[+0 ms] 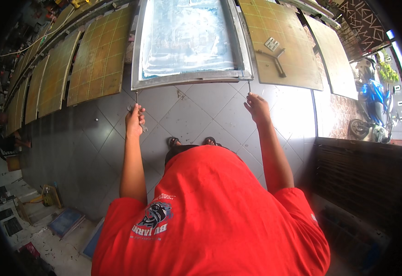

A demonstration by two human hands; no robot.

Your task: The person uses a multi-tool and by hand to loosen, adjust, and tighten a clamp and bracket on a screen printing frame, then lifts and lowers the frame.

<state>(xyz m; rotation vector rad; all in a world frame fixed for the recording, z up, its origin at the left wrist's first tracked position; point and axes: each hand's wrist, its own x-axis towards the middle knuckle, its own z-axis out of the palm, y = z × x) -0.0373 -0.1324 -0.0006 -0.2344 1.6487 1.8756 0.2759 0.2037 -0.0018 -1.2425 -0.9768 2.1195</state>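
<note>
A large metal-framed screen (192,77) with a pale blue mesh lies across the work surface in front of me. My left hand (134,120) is closed around a thin metal rod or handle under the frame's near left corner. My right hand (257,106) pinches a similar thin rod (249,86) below the near right corner. Both arms reach forward from my red shirt, and my sandalled feet (191,141) stand on the grey tiled floor between them.
Yellow gridded boards (100,50) line the surface to the left and right of the frame; one on the right carries a small white block and a grey tool (274,57). A blue motorbike (371,103) stands outside at right. Boxes and papers (49,216) lie at lower left.
</note>
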